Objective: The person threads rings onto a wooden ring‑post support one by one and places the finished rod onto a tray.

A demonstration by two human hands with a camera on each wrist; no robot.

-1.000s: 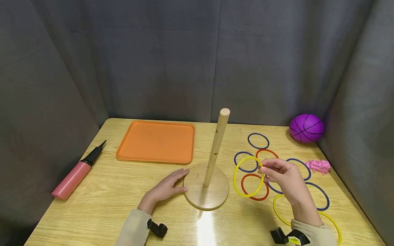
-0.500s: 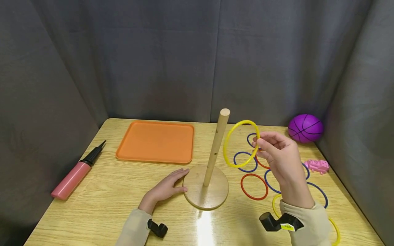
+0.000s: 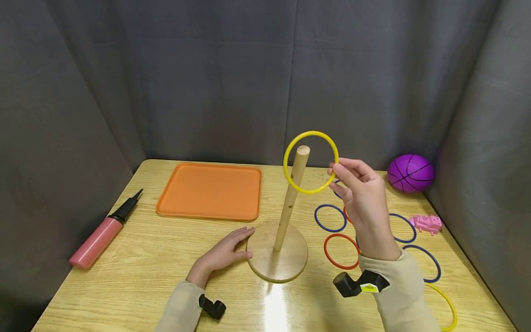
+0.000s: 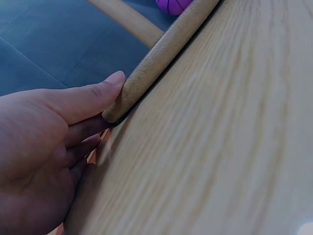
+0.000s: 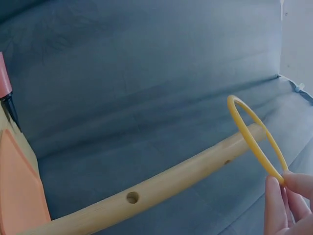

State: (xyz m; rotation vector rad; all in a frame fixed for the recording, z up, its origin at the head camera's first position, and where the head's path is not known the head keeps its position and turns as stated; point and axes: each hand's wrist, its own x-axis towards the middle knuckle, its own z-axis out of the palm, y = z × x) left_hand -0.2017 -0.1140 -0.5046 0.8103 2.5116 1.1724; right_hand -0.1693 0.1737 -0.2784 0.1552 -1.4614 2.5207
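In the head view, a yellow ring (image 3: 311,191) is pinched between the thumb and fingers of my right hand (image 3: 362,198). It stands tilted at the top of the wooden post (image 3: 286,214), whose tip shows inside its outline. Seen from the right wrist, the ring (image 5: 247,134) crosses in front of the post's end (image 5: 183,171); I cannot tell whether it encircles it. My left hand (image 3: 224,251) rests against the left edge of the post's round wooden base (image 3: 278,272). Its fingers are extended, the thumb touching the base's rim (image 4: 156,61).
Blue rings (image 3: 330,231), red rings (image 3: 342,267) and a yellow ring (image 3: 452,306) lie at the right. Beyond them are a pink toy (image 3: 427,224) and purple ball (image 3: 410,173). An orange tray (image 3: 209,191) and a pink hand pump (image 3: 97,242) are at the left.
My right hand has lifted the yellow ring up and leftward, from over the other rings to the post's top. The left hand has stayed at the base.
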